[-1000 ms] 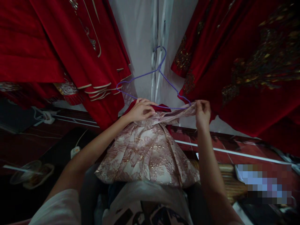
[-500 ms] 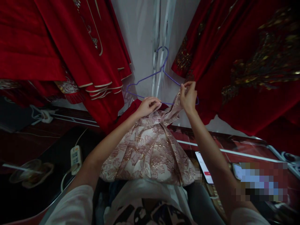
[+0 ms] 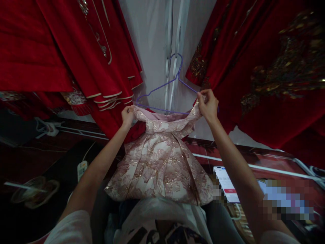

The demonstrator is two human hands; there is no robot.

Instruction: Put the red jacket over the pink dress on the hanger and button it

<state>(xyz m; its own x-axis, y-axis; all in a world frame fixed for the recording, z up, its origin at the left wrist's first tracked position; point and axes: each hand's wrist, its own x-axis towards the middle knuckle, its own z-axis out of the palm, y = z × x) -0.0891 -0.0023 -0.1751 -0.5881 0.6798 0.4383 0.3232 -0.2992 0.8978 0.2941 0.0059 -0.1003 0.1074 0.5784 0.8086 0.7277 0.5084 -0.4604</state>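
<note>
Pink brocade dress [image 3: 159, 166] held spread between hands, just below purple hanger [image 3: 161, 83]. One upper corner pinched in left hand's [image 3: 128, 116] grip, other clamped in right hand's [image 3: 208, 106]. Hanger could be snagged if right corner is lifted carelessly; seams could be strained by uneven tugging.

We see red garments [image 3: 63, 51] at ten o'clock, a phone [image 3: 226, 183] at four, a power strip [image 3: 82, 169] at eight.
</note>
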